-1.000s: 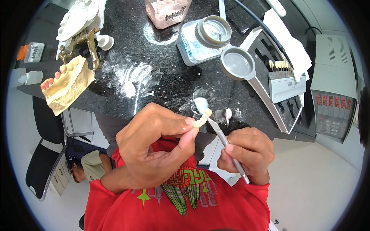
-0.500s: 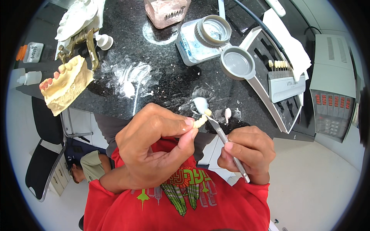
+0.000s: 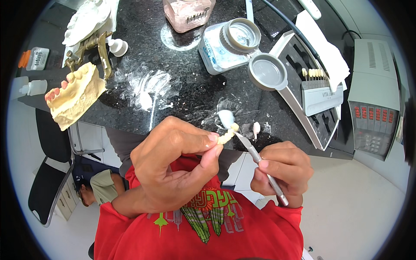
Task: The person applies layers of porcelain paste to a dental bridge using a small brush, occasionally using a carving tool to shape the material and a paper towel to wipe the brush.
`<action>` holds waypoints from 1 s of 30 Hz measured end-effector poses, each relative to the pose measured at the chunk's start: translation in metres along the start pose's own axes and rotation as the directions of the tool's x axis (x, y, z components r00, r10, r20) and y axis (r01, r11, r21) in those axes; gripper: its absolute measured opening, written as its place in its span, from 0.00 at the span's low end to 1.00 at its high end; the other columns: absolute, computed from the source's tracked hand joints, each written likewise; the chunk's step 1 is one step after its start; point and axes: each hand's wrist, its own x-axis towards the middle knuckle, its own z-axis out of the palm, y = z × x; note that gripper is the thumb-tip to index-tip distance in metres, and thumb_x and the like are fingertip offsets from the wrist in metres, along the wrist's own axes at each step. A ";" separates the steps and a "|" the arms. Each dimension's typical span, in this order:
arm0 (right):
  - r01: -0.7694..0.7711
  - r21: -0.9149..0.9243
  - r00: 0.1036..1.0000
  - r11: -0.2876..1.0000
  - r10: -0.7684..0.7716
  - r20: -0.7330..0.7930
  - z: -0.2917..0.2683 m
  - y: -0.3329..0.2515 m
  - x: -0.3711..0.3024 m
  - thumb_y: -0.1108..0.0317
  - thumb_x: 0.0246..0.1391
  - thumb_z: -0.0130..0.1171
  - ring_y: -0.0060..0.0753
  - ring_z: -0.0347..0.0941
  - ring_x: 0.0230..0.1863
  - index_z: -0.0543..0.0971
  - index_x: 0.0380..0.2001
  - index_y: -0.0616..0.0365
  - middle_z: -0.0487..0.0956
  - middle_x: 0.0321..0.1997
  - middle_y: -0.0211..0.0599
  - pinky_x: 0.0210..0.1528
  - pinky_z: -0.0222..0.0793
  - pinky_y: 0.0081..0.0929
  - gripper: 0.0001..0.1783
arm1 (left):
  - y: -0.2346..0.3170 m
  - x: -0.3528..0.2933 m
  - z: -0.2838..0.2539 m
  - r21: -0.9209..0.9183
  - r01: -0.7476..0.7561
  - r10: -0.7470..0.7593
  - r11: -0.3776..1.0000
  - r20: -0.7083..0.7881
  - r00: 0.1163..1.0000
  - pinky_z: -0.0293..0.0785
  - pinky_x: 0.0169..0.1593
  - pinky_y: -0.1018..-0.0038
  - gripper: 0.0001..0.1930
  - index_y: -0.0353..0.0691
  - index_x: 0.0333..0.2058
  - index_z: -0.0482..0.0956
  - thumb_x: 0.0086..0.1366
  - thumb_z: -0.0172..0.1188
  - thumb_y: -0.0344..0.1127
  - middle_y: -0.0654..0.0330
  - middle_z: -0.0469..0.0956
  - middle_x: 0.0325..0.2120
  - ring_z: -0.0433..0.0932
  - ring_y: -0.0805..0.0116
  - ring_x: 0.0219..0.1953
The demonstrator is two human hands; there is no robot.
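Between thumb and fingertips, my left hand [image 3: 177, 160] pinches one end of a small curved dental bridge [image 3: 226, 138], a row of pale yellow teeth. My right hand [image 3: 284, 169] grips a silver craft knife [image 3: 272, 182] like a pen. Its blade tip points up and left, at or very close to the far end of the bridge; whether it touches cannot be made out. Just beyond the bridge, a bluish-white blob [image 3: 225, 118] lies on the black speckled worktop [image 3: 186, 82]. Right of it sits a small pinkish lump [image 3: 256, 128].
Left stands a yellow dental cast [image 3: 76, 97] with pinkish teeth on a brass articulator [image 3: 103, 54]. White powder [image 3: 147, 89] is smeared nearby. An uncapped powder jar [image 3: 223, 45], a pink jar [image 3: 188, 15], a tooth shade guide [image 3: 323, 97] and a grey control unit [image 3: 375, 95] stand beyond. Another person [image 3: 102, 188] is lower left.
The craft knife and my right hand have shifted slightly right, drawing the blade back a little along the bridge's end. My left hand has hardly moved.
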 end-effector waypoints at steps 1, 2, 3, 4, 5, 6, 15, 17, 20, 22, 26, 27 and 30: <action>0.001 -0.016 1.000 1.000 -0.001 0.018 0.000 0.000 0.000 0.82 0.30 0.66 0.32 0.77 0.22 0.79 0.32 0.62 0.78 0.26 0.39 0.22 0.76 0.23 0.18 | 0.000 0.000 0.000 0.001 0.000 0.000 1.000 0.002 1.000 0.77 0.35 0.78 0.12 0.34 0.32 0.77 0.50 0.62 0.13 0.53 0.78 0.28 0.81 0.67 0.31; 0.004 -0.032 0.999 0.999 -0.002 0.037 -0.001 0.000 0.000 0.82 0.31 0.66 0.32 0.77 0.22 0.79 0.32 0.62 0.79 0.27 0.39 0.22 0.76 0.24 0.18 | 0.000 0.000 0.000 0.005 0.005 -0.005 1.000 0.001 1.000 0.77 0.35 0.77 0.12 0.34 0.32 0.77 0.50 0.62 0.13 0.53 0.78 0.28 0.81 0.67 0.31; 0.006 -0.048 0.999 0.999 -0.003 0.054 -0.002 0.000 -0.001 0.82 0.31 0.67 0.32 0.77 0.23 0.79 0.32 0.62 0.79 0.27 0.39 0.22 0.76 0.24 0.18 | 0.000 0.000 0.000 0.008 0.009 -0.009 1.000 0.001 1.000 0.77 0.35 0.77 0.11 0.34 0.32 0.77 0.50 0.62 0.13 0.53 0.78 0.28 0.81 0.66 0.31; -0.002 0.005 1.000 1.000 0.002 0.011 -0.002 -0.001 -0.004 0.82 0.32 0.67 0.33 0.77 0.23 0.79 0.33 0.61 0.78 0.27 0.39 0.22 0.76 0.24 0.18 | 0.000 -0.001 0.000 0.012 0.012 -0.012 1.000 0.002 1.000 0.77 0.35 0.77 0.11 0.33 0.32 0.76 0.50 0.62 0.13 0.53 0.78 0.28 0.81 0.66 0.31; -0.003 0.039 1.000 0.999 0.004 -0.031 -0.005 -0.002 -0.007 0.81 0.34 0.66 0.33 0.77 0.23 0.79 0.33 0.61 0.78 0.28 0.40 0.23 0.76 0.24 0.17 | 0.001 0.000 0.001 0.003 0.020 -0.020 1.000 0.002 1.000 0.77 0.35 0.77 0.11 0.34 0.32 0.76 0.50 0.62 0.13 0.53 0.78 0.28 0.81 0.66 0.31; -0.001 0.074 0.997 0.997 0.007 -0.074 -0.008 -0.003 -0.009 0.81 0.35 0.66 0.34 0.77 0.23 0.79 0.34 0.61 0.78 0.29 0.40 0.23 0.77 0.24 0.17 | 0.001 -0.001 0.000 -0.006 0.028 -0.028 1.000 0.004 1.000 0.77 0.35 0.77 0.11 0.34 0.32 0.76 0.51 0.62 0.13 0.53 0.78 0.28 0.81 0.66 0.31; -0.095 -0.359 0.902 0.928 -0.073 -0.426 -0.083 -0.002 0.042 0.56 0.62 0.57 0.33 0.71 0.43 0.80 0.32 0.59 0.68 0.37 0.37 0.36 0.72 0.26 0.16 | -0.002 -0.002 0.005 -0.050 -0.144 0.141 0.988 -0.062 0.988 0.82 0.36 0.73 0.13 0.32 0.32 0.77 0.48 0.65 0.13 0.50 0.78 0.30 0.84 0.61 0.32; -0.223 -0.493 0.966 0.841 0.123 -0.228 -0.099 -0.013 0.058 0.66 0.56 0.62 0.30 0.74 0.37 0.79 0.34 0.60 0.74 0.33 0.38 0.39 0.71 0.28 0.08 | 0.002 0.003 0.007 -0.079 -0.173 0.167 0.982 -0.075 0.983 0.82 0.37 0.73 0.12 0.32 0.32 0.77 0.48 0.65 0.13 0.51 0.78 0.30 0.83 0.61 0.32; -0.323 -0.592 0.939 0.738 0.330 -0.101 -0.095 -0.009 0.069 0.73 0.51 0.65 0.31 0.76 0.31 0.78 0.37 0.60 0.78 0.31 0.37 0.36 0.71 0.29 0.10 | 0.005 0.009 0.008 -0.124 -0.195 0.184 0.973 -0.099 0.978 0.81 0.39 0.72 0.12 0.32 0.32 0.77 0.49 0.64 0.12 0.51 0.78 0.30 0.83 0.61 0.33; -0.272 -0.653 0.927 0.707 0.375 0.020 -0.094 0.002 0.072 0.73 0.49 0.66 0.34 0.77 0.31 0.77 0.38 0.60 0.79 0.29 0.38 0.33 0.70 0.30 0.12 | 0.007 0.014 0.008 -0.144 -0.209 0.193 0.967 -0.113 0.975 0.81 0.40 0.71 0.12 0.32 0.32 0.77 0.49 0.64 0.12 0.51 0.78 0.31 0.83 0.61 0.34; -0.114 -0.721 0.935 0.683 0.320 0.155 -0.096 0.012 0.067 0.71 0.49 0.66 0.38 0.76 0.31 0.78 0.37 0.58 0.78 0.30 0.37 0.33 0.70 0.31 0.10 | 0.009 0.019 0.011 -0.187 -0.218 0.192 0.958 -0.146 0.970 0.80 0.41 0.71 0.11 0.31 0.32 0.77 0.50 0.64 0.13 0.51 0.79 0.30 0.83 0.62 0.34; -0.113 -0.729 0.933 0.675 0.325 0.155 -0.096 0.012 0.066 0.71 0.49 0.66 0.39 0.76 0.31 0.79 0.36 0.58 0.78 0.30 0.37 0.34 0.70 0.31 0.10 | 0.010 0.020 0.012 -0.205 -0.215 0.185 0.955 -0.155 0.970 0.80 0.41 0.72 0.11 0.31 0.32 0.77 0.50 0.64 0.13 0.51 0.79 0.30 0.82 0.62 0.34; -0.119 -0.734 0.969 0.668 0.239 0.061 -0.096 0.015 0.069 0.69 0.50 0.65 0.40 0.76 0.34 0.80 0.36 0.58 0.78 0.33 0.37 0.35 0.70 0.32 0.09 | 0.010 0.023 0.012 -0.194 -0.198 0.171 0.961 -0.148 0.974 0.79 0.41 0.73 0.11 0.32 0.31 0.77 0.50 0.64 0.13 0.51 0.80 0.30 0.82 0.63 0.34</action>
